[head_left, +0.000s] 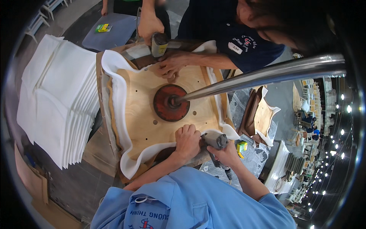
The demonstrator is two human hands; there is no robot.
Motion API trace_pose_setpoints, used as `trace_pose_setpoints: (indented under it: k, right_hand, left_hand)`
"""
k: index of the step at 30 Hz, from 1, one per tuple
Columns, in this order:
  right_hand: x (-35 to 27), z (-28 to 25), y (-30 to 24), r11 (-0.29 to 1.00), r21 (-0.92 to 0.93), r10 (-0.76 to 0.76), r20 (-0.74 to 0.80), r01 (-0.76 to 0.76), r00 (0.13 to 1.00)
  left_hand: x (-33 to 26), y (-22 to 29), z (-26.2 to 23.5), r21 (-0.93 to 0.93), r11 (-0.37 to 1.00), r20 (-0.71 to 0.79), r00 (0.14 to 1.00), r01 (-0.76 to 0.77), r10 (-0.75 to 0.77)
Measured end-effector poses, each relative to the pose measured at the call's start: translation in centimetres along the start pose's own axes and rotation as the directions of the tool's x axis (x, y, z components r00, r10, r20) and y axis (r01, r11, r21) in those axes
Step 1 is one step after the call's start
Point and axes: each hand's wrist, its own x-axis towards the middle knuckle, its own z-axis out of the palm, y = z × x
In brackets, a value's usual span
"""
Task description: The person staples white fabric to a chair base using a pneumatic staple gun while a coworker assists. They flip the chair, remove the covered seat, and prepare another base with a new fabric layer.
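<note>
Gripping a grey staple gun [215, 142], the right hand [225, 154] aims its nose left at the near edge of the wooden seat board [160, 126]; the left hand [187, 142] presses the white padding [131, 162] there, fingers curled.

Plywood seat panels: I count two, one under work [152, 114], one beyond [263, 116].
Staple guns: I count two [215, 141] [159, 44].
Red press discs: one [171, 103].
White sheet stacks: one [57, 95].
</note>
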Motion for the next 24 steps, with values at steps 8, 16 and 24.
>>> trace_pose_setpoints:
  k: [8, 16, 24]
  right_hand:
    - [0.8, 0.3, 0.2, 0.991, -0.075, -0.114, -0.066, 0.109, 0.991]
    - [-0.3, 0.1, 1.4, 0.975, 0.218, -0.032, -0.027, 0.037, 0.999]
    - [-0.4, 0.6, 0.9, 0.985, 0.169, -0.025, -0.005, 0.026, 1.000]
  left_hand:
    - [0.4, -0.3, 0.0, 0.007, 0.999, -0.032, 0.999, -0.035, 0.035]
    - [-1.3, -1.1, -1.9, 0.083, 0.991, 0.031, 0.994, -0.106, 0.103]
    - [-0.5, -1.0, -1.1, 0.038, 0.997, 0.008, 0.998, -0.068, 0.068]
